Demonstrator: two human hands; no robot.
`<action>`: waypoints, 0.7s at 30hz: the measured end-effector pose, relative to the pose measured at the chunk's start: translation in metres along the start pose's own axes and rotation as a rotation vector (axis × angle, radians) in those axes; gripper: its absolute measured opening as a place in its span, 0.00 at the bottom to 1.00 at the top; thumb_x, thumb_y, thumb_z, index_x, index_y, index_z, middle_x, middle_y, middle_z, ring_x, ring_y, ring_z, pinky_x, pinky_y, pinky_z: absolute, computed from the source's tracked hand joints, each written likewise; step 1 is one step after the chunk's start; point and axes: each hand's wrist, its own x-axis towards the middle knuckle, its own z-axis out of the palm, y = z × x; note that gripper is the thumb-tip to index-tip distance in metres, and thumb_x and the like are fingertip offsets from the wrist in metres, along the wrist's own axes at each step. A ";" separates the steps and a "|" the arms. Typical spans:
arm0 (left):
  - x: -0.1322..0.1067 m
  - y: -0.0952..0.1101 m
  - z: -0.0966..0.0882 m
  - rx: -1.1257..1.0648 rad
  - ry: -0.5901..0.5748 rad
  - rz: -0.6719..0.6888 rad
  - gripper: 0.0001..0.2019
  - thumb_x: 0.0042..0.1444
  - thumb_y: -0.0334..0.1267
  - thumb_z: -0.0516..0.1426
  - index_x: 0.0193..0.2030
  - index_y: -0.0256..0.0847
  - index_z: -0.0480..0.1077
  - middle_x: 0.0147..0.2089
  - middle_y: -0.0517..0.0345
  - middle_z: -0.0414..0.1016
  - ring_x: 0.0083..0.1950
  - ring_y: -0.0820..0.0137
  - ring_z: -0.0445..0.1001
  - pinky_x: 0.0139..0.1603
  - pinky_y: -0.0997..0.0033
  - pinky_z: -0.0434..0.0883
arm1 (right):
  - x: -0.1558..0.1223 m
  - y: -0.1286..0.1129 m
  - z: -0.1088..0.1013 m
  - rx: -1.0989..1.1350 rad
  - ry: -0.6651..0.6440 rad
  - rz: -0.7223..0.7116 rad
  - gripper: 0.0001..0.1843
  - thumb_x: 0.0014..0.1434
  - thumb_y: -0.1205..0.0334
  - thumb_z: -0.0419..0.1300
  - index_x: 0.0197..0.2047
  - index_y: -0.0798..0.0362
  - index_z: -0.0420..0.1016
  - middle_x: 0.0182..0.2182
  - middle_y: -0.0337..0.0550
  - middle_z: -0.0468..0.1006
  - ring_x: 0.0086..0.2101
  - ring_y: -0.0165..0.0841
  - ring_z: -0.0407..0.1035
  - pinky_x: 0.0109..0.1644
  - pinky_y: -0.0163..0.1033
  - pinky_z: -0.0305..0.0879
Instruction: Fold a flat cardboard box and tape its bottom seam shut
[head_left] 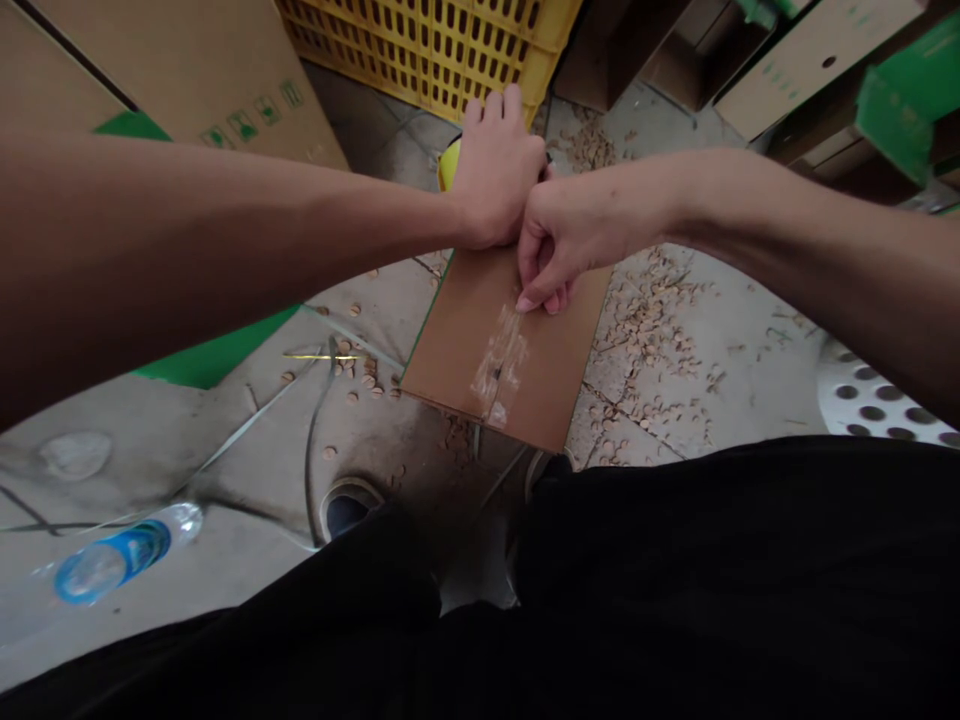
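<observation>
A brown cardboard box with green side edges stands in front of me between my feet. A wrinkled strip of clear tape lies along its top seam. My right hand is closed in a pinch over the box, thumb and fingertips at the tape's far end; what is between them is too small to make out. Beyond it, my left hand is curled over a round yellow thing at the box's far end, which looks like a roll of tape and is mostly hidden. The two hands overlap at the left wrist.
A yellow slotted crate stands ahead. Large cartons are at left, more boxes at right. Small cardboard scraps and straps litter the floor. A plastic bottle lies at left; a white perforated stool is at right.
</observation>
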 end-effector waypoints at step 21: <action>0.003 -0.001 0.004 -0.080 0.019 -0.013 0.18 0.71 0.40 0.57 0.55 0.26 0.81 0.65 0.29 0.68 0.68 0.39 0.62 0.66 0.41 0.55 | -0.001 0.000 0.001 0.050 0.022 -0.025 0.22 0.55 0.43 0.70 0.35 0.56 0.87 0.26 0.37 0.82 0.47 0.45 0.78 0.51 0.49 0.67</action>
